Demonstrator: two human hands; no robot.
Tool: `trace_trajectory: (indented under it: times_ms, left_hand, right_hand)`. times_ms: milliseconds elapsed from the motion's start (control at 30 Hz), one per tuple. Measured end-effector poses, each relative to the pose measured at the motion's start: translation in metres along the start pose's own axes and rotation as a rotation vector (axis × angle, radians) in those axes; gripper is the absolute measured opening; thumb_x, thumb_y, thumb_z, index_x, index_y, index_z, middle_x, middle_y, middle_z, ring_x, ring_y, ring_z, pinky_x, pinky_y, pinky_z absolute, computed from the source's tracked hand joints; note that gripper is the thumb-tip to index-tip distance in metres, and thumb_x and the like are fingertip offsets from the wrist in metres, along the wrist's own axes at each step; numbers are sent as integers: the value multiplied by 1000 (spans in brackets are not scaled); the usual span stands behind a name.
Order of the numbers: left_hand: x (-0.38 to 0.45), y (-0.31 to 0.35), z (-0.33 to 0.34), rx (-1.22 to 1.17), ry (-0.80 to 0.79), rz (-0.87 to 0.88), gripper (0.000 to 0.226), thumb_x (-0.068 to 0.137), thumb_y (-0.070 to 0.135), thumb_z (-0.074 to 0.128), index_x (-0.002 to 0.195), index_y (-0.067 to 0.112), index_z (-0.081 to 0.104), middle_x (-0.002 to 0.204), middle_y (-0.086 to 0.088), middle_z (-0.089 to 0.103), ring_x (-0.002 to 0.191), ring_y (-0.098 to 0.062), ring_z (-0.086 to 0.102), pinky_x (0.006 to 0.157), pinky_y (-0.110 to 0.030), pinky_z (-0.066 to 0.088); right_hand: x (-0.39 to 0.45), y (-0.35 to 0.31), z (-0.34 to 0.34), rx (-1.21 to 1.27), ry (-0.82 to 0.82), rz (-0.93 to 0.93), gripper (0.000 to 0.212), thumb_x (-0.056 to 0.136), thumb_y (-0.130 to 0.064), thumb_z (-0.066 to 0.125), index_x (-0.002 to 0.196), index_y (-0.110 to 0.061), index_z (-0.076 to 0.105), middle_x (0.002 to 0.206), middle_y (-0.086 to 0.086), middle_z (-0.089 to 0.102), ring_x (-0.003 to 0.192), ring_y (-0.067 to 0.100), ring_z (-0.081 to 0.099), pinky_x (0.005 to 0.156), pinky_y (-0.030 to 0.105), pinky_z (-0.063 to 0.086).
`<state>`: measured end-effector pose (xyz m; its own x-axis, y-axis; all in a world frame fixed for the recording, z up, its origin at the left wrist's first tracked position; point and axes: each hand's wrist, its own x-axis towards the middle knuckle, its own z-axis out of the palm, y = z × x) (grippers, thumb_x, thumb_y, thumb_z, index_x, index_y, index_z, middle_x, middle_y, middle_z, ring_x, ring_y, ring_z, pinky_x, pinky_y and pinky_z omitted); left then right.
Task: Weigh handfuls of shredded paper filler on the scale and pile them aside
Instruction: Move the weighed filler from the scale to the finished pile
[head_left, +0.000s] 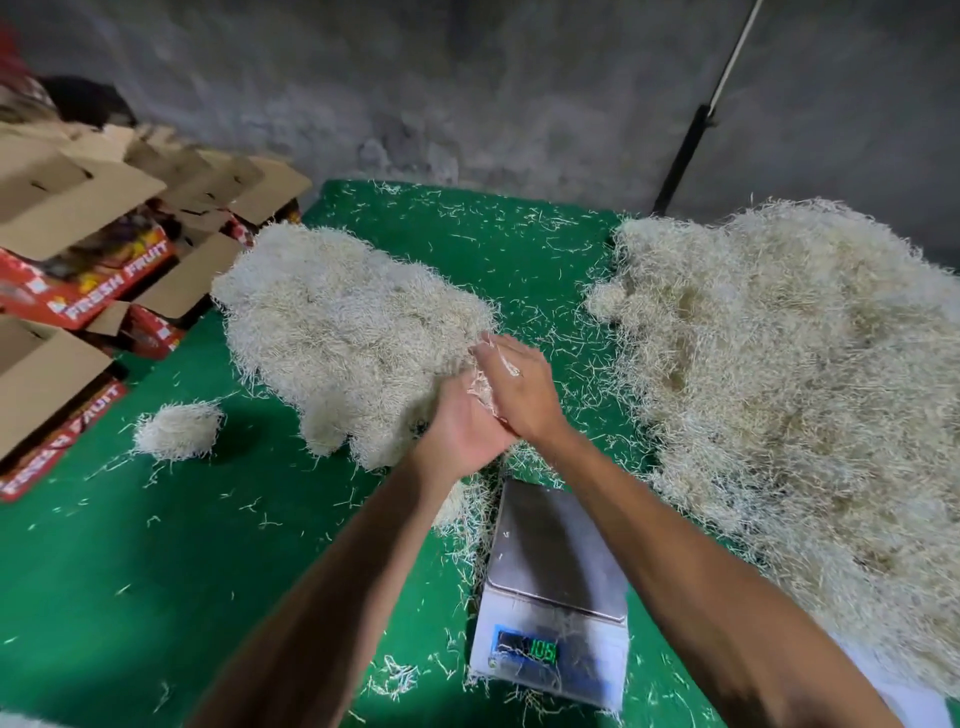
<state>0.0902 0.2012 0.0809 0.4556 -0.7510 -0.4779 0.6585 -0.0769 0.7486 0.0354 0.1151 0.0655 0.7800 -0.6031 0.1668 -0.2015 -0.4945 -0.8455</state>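
Pressing together at the near edge of the left heap (343, 332), both hands meet over a small wad of shredded paper (480, 387). The right hand (519, 387) lies on top with fingers laid fairly straight across the wad; the left hand (460, 428) comes from below and beside it, palm turned toward the right one. The wad is squeezed between the two palms, and pale strands poke out around the fingers. How far the left fingers curl is hidden by the right hand, so that grip cannot be told for certain.

Just below the hands stands the scale (553, 587), its steel pan bare apart from a few stray strands, its green display lit with digits that look like 105. A much larger heap (789, 374) of the same paper spreads across the right side of the green table (156, 571). A small separate clump (179, 431) sits left of the near heap, well apart from it. Loose strands are scattered over the green cover. At the far left, open cardboard fruit boxes (78, 249) are stacked, printed FRESH FRUIT.
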Motion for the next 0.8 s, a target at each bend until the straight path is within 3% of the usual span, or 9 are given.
trace_trajectory:
  times_ms: [100,167,233,300,400,500,567,633,800]
  left_hand:
    - [6,-2,-31,132,264,184,51,102,51,42,144,21,50,140,0,58,123,-6,61,108,-35,49]
    - [13,-5,-41,152,297,247,46,101,62,38,135,35,52,129,14,60,105,12,64,99,-29,52]
    - [19,-4,-42,72,169,141,66,97,70,37,135,19,55,130,-4,63,111,-15,68,98,-41,52]
    - [14,4,-43,-41,64,151,67,104,63,23,148,19,46,144,1,51,126,-25,55,97,-43,49]
    - [9,15,-59,52,286,359,47,113,32,23,150,13,45,153,-5,47,135,-20,51,109,-31,44]
    - [8,16,-74,208,373,561,35,110,3,37,141,-8,48,142,-18,55,115,3,59,90,-5,44]
    - [5,24,-69,162,448,595,31,110,13,39,132,0,58,130,-9,65,110,2,64,97,-20,51]
    - [9,22,-66,57,450,528,41,112,31,30,130,9,60,130,-5,66,122,-15,61,106,-37,46]
    - [34,-16,-42,25,242,314,48,109,45,28,133,15,56,129,-5,64,119,-21,61,104,-42,45]
  right_hand:
    - [-6,-2,37,60,66,-65,41,110,-36,39,133,-14,66,148,3,55,136,13,48,118,33,37]
    - [-2,0,57,37,126,-38,38,110,-38,36,113,-18,69,117,-1,66,107,4,58,94,21,49]
    - [10,7,54,-25,54,114,42,111,-40,35,85,-19,61,79,-2,63,67,3,58,58,13,43]
    - [23,18,42,-94,-73,209,46,110,-37,35,75,-18,56,60,-2,57,40,0,49,40,14,37]
    - [44,14,36,-38,18,179,55,109,-41,30,65,-20,53,49,-7,47,31,3,37,34,18,32]
    - [55,1,37,78,141,104,61,105,-65,17,72,-27,53,66,-7,53,49,-1,42,48,13,36]
    - [46,7,39,43,-135,168,73,99,-74,7,113,-31,63,107,2,66,89,3,61,81,28,52]
    - [32,27,29,-37,-417,295,85,97,-77,0,148,-29,49,147,13,54,133,26,53,112,50,36]
    - [2,78,-13,75,-118,376,88,97,-77,6,147,-23,53,141,12,61,121,18,64,112,40,37]
